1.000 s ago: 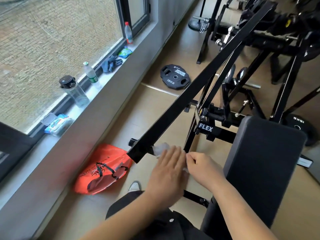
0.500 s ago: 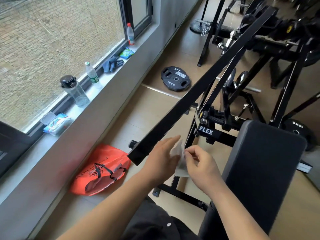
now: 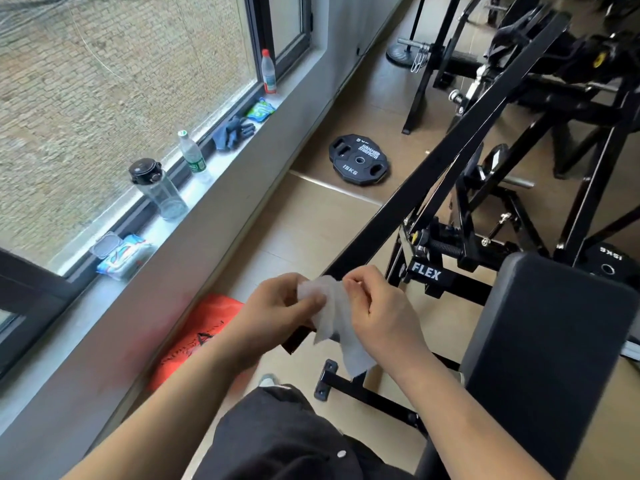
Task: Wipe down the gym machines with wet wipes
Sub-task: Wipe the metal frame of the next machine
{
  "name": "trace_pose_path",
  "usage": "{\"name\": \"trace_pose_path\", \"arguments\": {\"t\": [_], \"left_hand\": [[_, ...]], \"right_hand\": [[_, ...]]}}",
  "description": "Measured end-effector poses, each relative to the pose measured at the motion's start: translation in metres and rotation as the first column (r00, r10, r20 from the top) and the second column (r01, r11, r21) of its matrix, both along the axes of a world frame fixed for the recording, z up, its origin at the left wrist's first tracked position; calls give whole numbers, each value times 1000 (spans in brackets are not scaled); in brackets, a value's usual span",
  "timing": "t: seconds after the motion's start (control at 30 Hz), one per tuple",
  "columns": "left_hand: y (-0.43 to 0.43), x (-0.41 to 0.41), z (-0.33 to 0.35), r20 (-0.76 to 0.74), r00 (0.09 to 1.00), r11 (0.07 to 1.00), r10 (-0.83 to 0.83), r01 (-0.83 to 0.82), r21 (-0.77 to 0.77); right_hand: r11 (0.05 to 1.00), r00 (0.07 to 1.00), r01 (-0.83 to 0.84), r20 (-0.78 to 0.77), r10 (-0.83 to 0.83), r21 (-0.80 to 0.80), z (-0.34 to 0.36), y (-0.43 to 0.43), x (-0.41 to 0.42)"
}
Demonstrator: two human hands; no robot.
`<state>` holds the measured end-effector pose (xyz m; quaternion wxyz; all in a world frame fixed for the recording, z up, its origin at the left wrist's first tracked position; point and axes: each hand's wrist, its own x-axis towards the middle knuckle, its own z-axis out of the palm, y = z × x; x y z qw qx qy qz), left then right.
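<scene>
Along the window at your left, the sill (image 3: 221,174) carried a wet-wipe pack (image 3: 121,256) with its flip lid standing open, though how many wipes it held could not be seen. Beside it stood a clear black-capped bottle (image 3: 159,188) that looked empty. On the floor below lay an orange bag (image 3: 194,337), its contents hidden. A second before, your left hand (image 3: 277,313) had pressed the wipe (image 3: 337,320) flat against the low end of the black bar (image 3: 433,188). Now the wipe was off the steel and hung in front of that bar end. Your left hand pinched its upper left edge, and your right hand (image 3: 381,306) pinched the upper right with curled fingers. I judged that you had paused the stroke to spread or refold it to a fresh face. That would have left the bar's upper length and the padded seat (image 3: 554,341) at your right not yet wiped.
</scene>
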<state>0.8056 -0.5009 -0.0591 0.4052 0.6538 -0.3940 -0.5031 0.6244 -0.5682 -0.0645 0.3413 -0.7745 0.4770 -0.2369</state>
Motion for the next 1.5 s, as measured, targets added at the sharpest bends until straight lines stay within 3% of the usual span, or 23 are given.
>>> {"name": "trace_pose_path", "arguments": {"t": [0.07,0.1,0.2,0.27,0.4,0.53,0.7,0.8,0.9,0.97,1.1,1.2,1.3,1.5], "left_hand": [[-1,18,-1,-188,981,998,57,-53,29],[-2,26,-4,-179,980,996,86,-78,49],[-5,47,-22,27,992,986,123,-125,111],[-8,60,-32,99,992,983,76,-91,162],[-19,87,-49,50,998,971,31,-42,234],[-27,116,-67,104,993,951,54,-83,298],[-6,141,-92,102,994,932,-24,-14,362],[8,144,-102,112,991,920,-67,18,392],[21,141,-107,92,992,902,-86,38,430],[24,140,-110,63,995,902,-79,44,429],[20,141,-111,89,992,920,-86,44,390],[15,139,-112,90,991,926,-102,62,372],[1,131,-109,176,972,946,-158,98,307],[-58,82,-66,294,948,992,-120,123,6]], "right_hand": [[995,993,-1,-117,-10,-95,-6,-7,17],[985,984,4,-176,-35,-174,-9,-10,26],[900,945,-64,-316,-84,-431,-24,-13,51],[889,945,-142,-326,-8,-436,-38,-10,66],[926,861,-290,-489,142,-242,-63,8,82],[906,755,-349,-645,122,-238,-58,7,88],[844,368,-521,-857,360,131,-28,-5,141],[790,217,-482,-822,527,379,-35,-14,174],[772,123,-452,-826,550,447,-45,-18,184],[789,175,-489,-844,508,373,-44,-12,178],[819,452,-569,-804,387,75,-34,1,138],[944,580,-329,-793,186,-19,-30,-35,89],[996,614,-92,-787,58,1,-28,-73,53],[1000,741,15,-672,-21,-15,-43,-48,85]]}}
